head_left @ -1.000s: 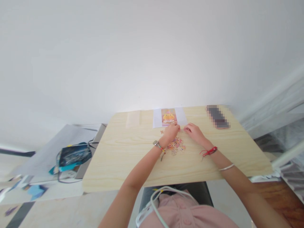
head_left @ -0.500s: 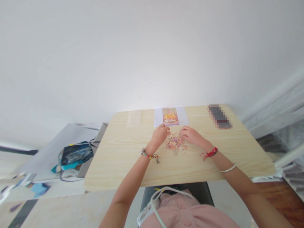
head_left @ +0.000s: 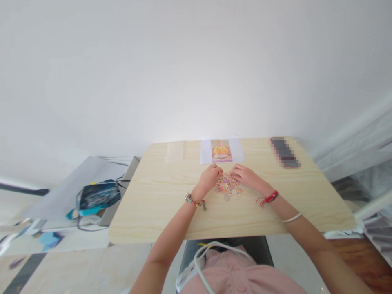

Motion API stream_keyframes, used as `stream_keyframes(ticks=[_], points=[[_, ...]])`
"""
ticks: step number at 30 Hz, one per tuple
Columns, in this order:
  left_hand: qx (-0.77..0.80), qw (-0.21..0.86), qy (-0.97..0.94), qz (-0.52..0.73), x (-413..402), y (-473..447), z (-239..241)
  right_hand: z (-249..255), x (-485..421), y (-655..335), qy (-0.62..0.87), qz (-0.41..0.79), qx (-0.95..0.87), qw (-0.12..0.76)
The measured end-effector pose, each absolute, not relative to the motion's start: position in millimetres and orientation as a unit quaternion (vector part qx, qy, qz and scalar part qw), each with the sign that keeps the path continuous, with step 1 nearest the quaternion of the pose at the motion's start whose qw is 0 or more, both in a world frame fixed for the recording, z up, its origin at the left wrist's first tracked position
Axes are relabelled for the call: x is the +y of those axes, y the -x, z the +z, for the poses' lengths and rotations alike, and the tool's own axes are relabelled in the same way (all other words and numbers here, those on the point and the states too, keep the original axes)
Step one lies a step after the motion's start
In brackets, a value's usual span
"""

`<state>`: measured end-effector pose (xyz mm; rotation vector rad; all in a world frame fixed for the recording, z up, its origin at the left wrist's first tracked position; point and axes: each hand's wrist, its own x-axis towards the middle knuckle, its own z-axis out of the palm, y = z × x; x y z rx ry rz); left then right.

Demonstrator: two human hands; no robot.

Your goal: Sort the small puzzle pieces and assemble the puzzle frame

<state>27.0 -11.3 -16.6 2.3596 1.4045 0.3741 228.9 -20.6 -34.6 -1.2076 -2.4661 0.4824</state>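
Observation:
A small heap of colourful jigsaw puzzle pieces (head_left: 227, 185) lies on the light wooden table (head_left: 153, 204). At the heap's left edge is my left hand (head_left: 210, 178), its fingers curled and closed at the tips. My right hand (head_left: 246, 175) rests over the right edge, fingers bent together and touching the heap. Whatever either hand pinches is too small or hidden to make out. Just behind the heap lies a white sheet with a printed picture (head_left: 221, 151) of a yellow figure on a pinkish ground.
A phone (head_left: 285, 152), blurred out, lies at the back right of the table. A pale flat sheet (head_left: 174, 152) lies at the back left. Beyond the table's left edge sits a dark bag (head_left: 99, 198). A white wall (head_left: 196, 73) stands behind.
My left hand has shifted slightly right and down, closer to the heap, and its fingers have drawn in. The right hand stays nearly in place, its fingers more closed.

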Motion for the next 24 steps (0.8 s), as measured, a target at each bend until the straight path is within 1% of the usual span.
stream_keyframes(ticks=[7, 12, 17, 21, 24], points=[[0.501, 0.176, -0.837, 0.130, -7, -31, -21, -31, -18, -226, 0.406, 0.174, -0.879, 0.181], [0.500, 0.179, -0.837, 0.131, -5, -32, -21, -31, -18, -223, 0.420, 0.189, -0.860, 0.219], [0.457, 0.175, -0.854, 0.176, -10, -30, -17, -25, -19, -222, 0.467, 0.245, -0.797, 0.294], [0.454, 0.135, -0.850, 0.229, -18, -28, -9, -18, -17, -218, 0.498, 0.319, -0.751, 0.293], [0.463, 0.102, -0.847, 0.241, -23, -24, -3, -16, -16, -215, 0.500, 0.363, -0.732, 0.286]])
